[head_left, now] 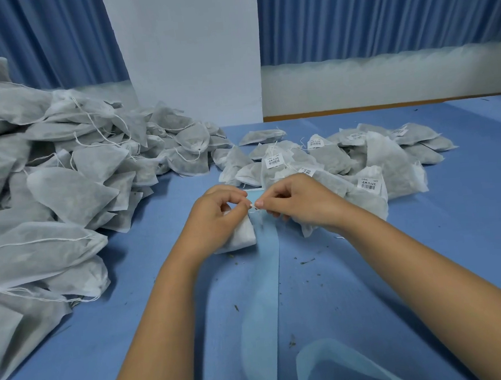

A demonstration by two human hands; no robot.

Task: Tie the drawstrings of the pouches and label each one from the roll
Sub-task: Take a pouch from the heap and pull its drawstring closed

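Pinching drawstring (254, 207) ends: left hand (218, 214) and right hand (299, 203), fingertips clamped on it, nearly touching. Under left hand lies pouch (241, 236), on table (432, 249), beside pale blue strip (268, 264). Step in hand: tying knot (tightness not visible). Next move likely: pull snug, then stick label.

matt non-woven cloth pouches (70, 204), thin string (255, 207), paper labels (274, 160)

White pouches (59, 190) (blue table (432, 249))
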